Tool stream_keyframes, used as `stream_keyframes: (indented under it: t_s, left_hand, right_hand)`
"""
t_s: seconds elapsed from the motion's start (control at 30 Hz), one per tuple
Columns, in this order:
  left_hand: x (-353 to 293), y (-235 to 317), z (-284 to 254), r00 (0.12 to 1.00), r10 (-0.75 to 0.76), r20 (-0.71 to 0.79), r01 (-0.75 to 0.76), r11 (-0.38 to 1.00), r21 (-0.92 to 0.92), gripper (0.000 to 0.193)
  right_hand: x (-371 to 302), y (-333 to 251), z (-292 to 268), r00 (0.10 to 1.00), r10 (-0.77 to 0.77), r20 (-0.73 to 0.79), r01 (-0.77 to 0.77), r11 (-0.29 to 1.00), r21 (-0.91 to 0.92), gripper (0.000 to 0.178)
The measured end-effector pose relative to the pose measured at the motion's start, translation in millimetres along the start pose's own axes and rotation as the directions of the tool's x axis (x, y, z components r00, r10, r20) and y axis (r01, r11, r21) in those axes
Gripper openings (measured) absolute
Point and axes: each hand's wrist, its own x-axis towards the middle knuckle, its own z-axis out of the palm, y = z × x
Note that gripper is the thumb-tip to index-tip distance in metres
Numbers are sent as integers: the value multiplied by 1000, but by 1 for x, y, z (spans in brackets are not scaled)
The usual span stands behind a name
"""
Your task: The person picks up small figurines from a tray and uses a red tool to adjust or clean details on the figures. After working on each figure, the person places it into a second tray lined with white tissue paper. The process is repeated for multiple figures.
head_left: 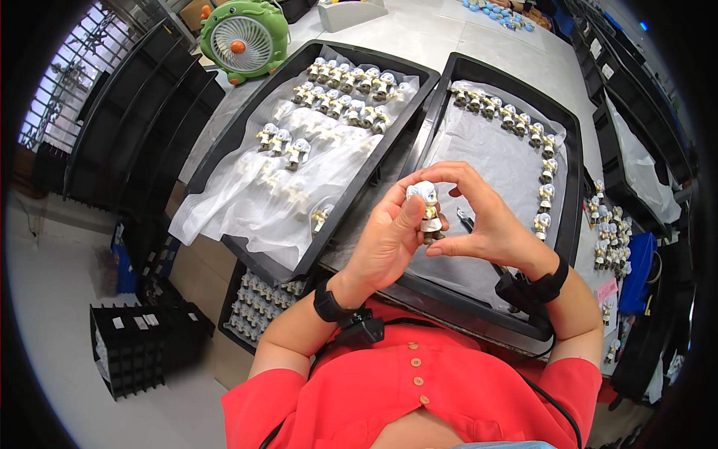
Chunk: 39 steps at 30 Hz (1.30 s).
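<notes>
Between curled fingers (408, 213), a figurine (431, 212) is held upright.

Surface (419, 31): under right tray (574, 172)
Left tray (426, 81): left of right tray
Figurine row (547, 196): inside right tray
Loose figurines (615, 238): right of right tray
Held figurine (431, 211): over right tray's left side

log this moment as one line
left hand: holding figurine; right hand: thumb by figurine's feet; left tray: figurines, sheet; right tray: figurines along two sides

small pale-haired figurine (431, 212), upright
</notes>
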Motion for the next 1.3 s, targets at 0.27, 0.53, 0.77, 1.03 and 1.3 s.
stream_keyframes:
  t_s: [0.27, 0.53, 0.77, 1.03, 1.3]
  left_hand:
    - [1, 2, 0, 999, 1, 35, 3, 991, -131, 56]
    - [0, 0, 1, 999, 38, 6, -38, 999, -35, 54]
    - [1, 6, 3, 999, 0, 44, 4, 997, -74, 48]
    - [1, 4, 0, 998, 1, 67, 4, 997, -75, 47]
    - [-2, 3, 6, 1000, -10, 22, 9, 1000, 5, 51]
  right_hand:
    - [-1, 3, 2, 999, 11, -40, -11, 1000, -16, 77]
    - [0, 0, 3, 995, -22, -99, 19, 999, -35, 69]
    - [0, 2, 2, 997, -33, -68, 35, 999, 21, 72]
    - [0, -4, 5, 998, -40, -49, 42, 998, 51, 73]
    - [-1, -6, 5, 997, -69, -45, 71, 997, 40, 73]
